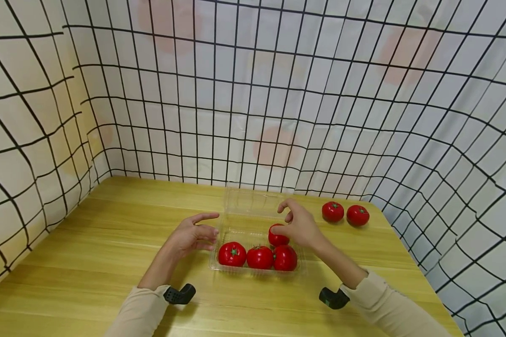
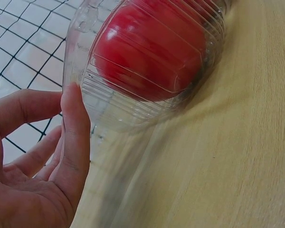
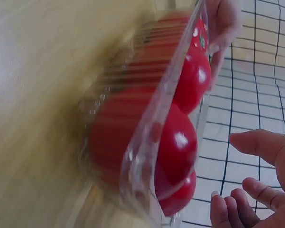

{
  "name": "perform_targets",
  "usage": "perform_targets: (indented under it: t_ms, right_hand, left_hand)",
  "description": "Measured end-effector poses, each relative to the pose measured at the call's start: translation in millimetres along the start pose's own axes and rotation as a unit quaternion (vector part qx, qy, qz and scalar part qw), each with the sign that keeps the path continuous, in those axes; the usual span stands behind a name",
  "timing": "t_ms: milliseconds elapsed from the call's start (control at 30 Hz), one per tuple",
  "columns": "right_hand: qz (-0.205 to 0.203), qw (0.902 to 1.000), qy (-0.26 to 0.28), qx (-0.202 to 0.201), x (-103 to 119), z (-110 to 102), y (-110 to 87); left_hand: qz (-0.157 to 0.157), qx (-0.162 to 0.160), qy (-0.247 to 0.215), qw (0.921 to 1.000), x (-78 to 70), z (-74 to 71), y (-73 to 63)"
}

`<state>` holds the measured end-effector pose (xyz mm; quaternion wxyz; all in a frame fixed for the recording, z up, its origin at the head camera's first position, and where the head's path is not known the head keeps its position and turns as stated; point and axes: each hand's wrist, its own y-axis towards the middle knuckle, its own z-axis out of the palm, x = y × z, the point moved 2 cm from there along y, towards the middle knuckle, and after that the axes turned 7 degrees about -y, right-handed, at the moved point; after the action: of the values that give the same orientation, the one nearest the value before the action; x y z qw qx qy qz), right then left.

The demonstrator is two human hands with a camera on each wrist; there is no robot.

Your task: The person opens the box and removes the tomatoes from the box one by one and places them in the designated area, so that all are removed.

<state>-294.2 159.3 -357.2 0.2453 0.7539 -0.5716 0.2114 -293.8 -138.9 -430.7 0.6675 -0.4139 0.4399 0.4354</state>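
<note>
A clear plastic clamshell box point(image 1: 257, 271) stands with its lid point(image 1: 253, 199) laid back. In its front row sit three red tomatoes: a left tomato point(image 1: 232, 254), a middle tomato point(image 1: 259, 257) and a right tomato point(image 1: 285, 258). Behind the right one lies a back tomato point(image 1: 278, 235). My left hand point(image 1: 193, 234) is at the box's left side; its thumb and forefinger pinch the rim in the left wrist view. Over the box's right side hovers my right hand point(image 1: 302, 227), fingers parted and holding nothing. In the right wrist view, a gap separates it from the tomatoes.
Two more tomatoes, one point(image 1: 332, 212) beside another point(image 1: 358, 215), lie on the wooden table point(image 1: 88, 262) to the back right. A black wire grid point(image 1: 244, 112) with pale cloth behind it encloses the table's back and sides.
</note>
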Motion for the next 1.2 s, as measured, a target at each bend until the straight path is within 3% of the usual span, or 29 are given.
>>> perform_targets:
  t_ms: [567,1200]
  right_hand:
    - [-0.034,0.9983,0.013,0.046,23,31,-4.1]
    - [-0.051,0.9878,0.034,0.143,37,51,-7.5]
  left_hand:
    - [0.002,0.006,0.006,1.0,-0.9,3.0,-0.6]
    - [0.002,0.003,-0.003,1.0,-0.7,2.3,-2.0]
